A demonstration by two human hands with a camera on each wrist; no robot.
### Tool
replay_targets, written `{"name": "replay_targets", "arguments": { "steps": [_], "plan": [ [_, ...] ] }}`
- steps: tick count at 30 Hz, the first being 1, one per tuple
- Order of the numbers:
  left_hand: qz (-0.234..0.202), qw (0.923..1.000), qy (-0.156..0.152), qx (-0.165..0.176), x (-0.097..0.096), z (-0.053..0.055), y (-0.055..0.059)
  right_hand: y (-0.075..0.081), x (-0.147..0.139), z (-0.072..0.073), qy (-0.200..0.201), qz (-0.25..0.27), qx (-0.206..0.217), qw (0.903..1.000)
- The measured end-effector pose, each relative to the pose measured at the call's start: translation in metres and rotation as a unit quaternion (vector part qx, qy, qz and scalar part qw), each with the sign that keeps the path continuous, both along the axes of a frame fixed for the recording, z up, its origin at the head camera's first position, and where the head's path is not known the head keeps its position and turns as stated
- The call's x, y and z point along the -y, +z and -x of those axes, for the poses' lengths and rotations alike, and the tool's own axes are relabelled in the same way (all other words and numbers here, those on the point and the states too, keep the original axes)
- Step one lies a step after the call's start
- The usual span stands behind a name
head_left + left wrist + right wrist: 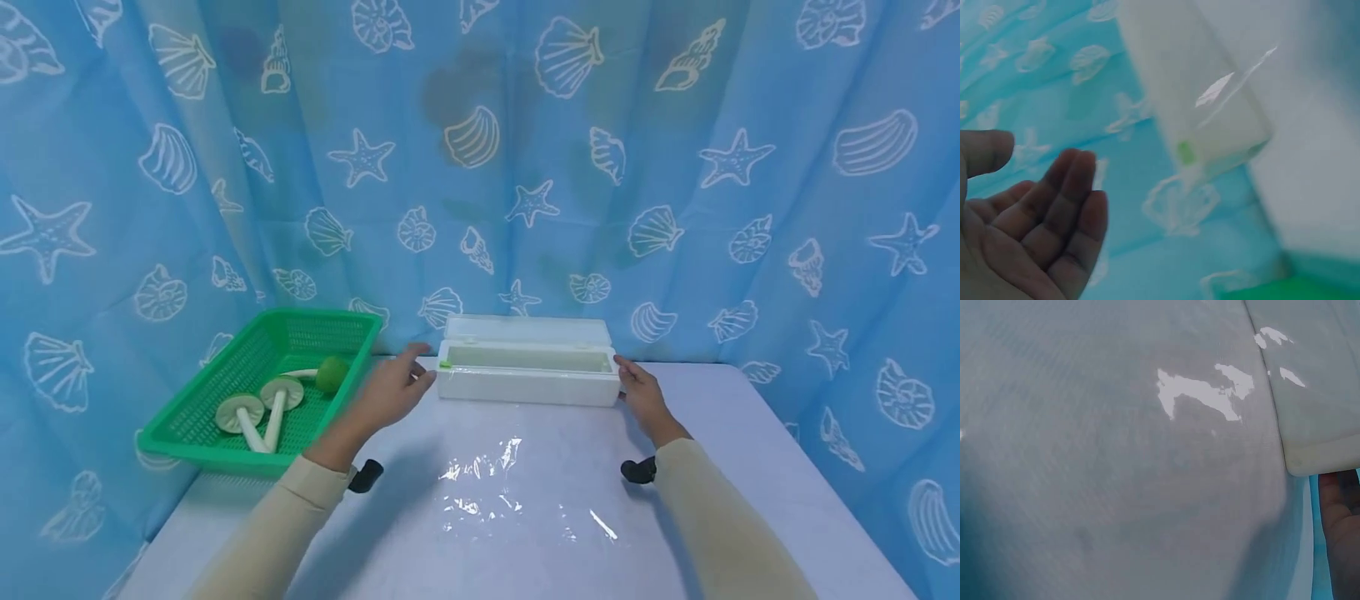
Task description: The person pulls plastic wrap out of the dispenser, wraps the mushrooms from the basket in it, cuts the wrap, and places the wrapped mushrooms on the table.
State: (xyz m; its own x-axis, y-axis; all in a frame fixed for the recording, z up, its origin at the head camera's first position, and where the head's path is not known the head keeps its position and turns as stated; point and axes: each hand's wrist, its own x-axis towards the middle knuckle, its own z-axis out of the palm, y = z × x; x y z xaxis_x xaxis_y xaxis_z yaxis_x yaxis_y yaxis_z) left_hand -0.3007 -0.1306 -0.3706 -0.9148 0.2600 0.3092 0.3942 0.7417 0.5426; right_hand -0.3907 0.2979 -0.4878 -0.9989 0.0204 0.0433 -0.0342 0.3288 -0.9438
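Note:
A long white box (528, 388) with a hinged translucent lid (528, 331) swung up stands at the table's back edge. At its front left corner is a small green piece (445, 365), also seen in the left wrist view. My left hand (392, 390) is just left of the box, apart from it, fingers loosely bent and holding nothing. Against the box's right end rests my right hand (643, 398), fingers fairly straight. The right wrist view shows only part of that right hand (1342, 519) beside the box end (1322, 456).
A green mesh basket (187, 452) stands at the left. It holds white-handled tools with round heads (281, 393) and a green round object (331, 375). Glossy clear film covers the white table (525, 517); a blue shell-print curtain (420, 167) hangs behind.

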Motion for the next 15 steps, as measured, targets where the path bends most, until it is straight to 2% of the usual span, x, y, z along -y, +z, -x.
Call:
{"name": "replay_targets", "arguments": {
  "steps": [2, 5, 8, 12, 15],
  "plan": [
    [0.028, 0.9996, 0.006, 0.003, 0.006, -0.002, 0.020, -0.001, -0.004, 0.000, -0.004, 0.004, -0.005, 1.0000],
    [0.055, 0.9980, 0.017, 0.025, 0.025, 0.001, 0.046, -0.002, -0.008, 0.001, -0.005, 0.011, -0.009, 0.9999],
    [0.059, 0.9962, 0.022, 0.061, 0.054, 0.012, 0.061, -0.002, -0.012, 0.003, -0.009, 0.020, -0.008, 0.9997],
    [0.035, 0.9909, -0.002, 0.130, 0.104, 0.033, 0.062, -0.002, -0.014, 0.002, -0.016, 0.026, 0.003, 0.9995],
    [0.026, 0.9799, -0.010, 0.197, 0.138, 0.046, 0.053, -0.002, -0.014, 0.000, -0.018, 0.028, 0.012, 0.9994]
  ]
}}
